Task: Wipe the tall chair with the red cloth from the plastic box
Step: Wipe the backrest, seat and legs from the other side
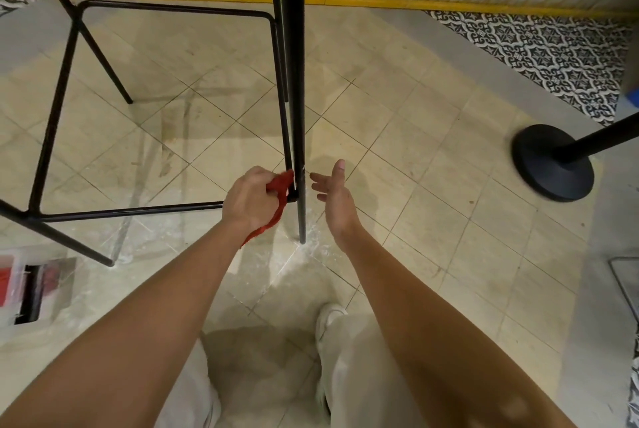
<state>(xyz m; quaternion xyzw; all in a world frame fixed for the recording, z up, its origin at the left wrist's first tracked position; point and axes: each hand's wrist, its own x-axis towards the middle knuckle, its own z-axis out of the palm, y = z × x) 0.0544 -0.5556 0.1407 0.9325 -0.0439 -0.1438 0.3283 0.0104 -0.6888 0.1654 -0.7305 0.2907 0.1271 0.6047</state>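
Head view: grips the bunched red cloth (280, 183) in the left hand (249, 201), fingers curled round it, and presses it to the front leg of the tall chair (296, 99), right where the low footrest bar joins. Lets a loose tail of the cloth hang below the wrist. Holds the right hand (333, 194) open, fingers spread and relaxed, just beside the same leg on its other side, narrowly apart from it. Shows the clear plastic box (58, 275) on the floor tiles (415, 185) at lower left, near another chair foot, and a black stanchion base (549, 164) well off to the right.
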